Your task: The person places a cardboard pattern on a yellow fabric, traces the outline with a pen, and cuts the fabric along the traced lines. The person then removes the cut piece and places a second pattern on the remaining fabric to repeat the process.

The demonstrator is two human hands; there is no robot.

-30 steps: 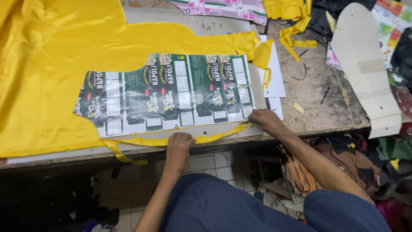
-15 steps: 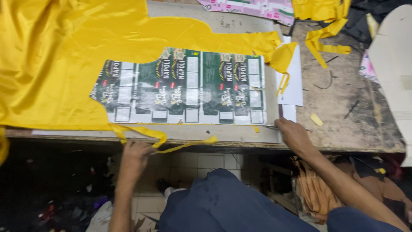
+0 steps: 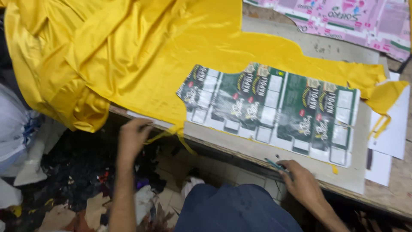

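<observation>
**Inspector A:** Start nearest. What is underfoot?

**Inspector B:** A tiled floor (image 3: 223, 172) below the table edge, littered with scraps (image 3: 98, 210) of paper and cloth. A white bag (image 3: 13, 133) stands at far left. The person's dark blue lap (image 3: 231, 212) sits at bottom centre.

**Inspector A:** The hands?

**Inspector B:** The left hand (image 3: 133, 137) is off the table edge, fingers curled, pinching a thin yellow strip (image 3: 171, 135) that trails from the yellow fabric (image 3: 128, 56). The right hand (image 3: 302, 182) rests at the near edge of the wooden table (image 3: 399, 189), loosely closed around the handle of a blue-green tool (image 3: 274, 163); what kind, I cannot tell.

**Inspector A:** Further back?

**Inspector B:** A green printed cardboard pattern (image 3: 274, 107) lies flat on the fabric, which drapes off the left end. White paper sheets (image 3: 392, 133) lie at right; pink printed cardboard (image 3: 343, 19) lies at the far edge.
</observation>
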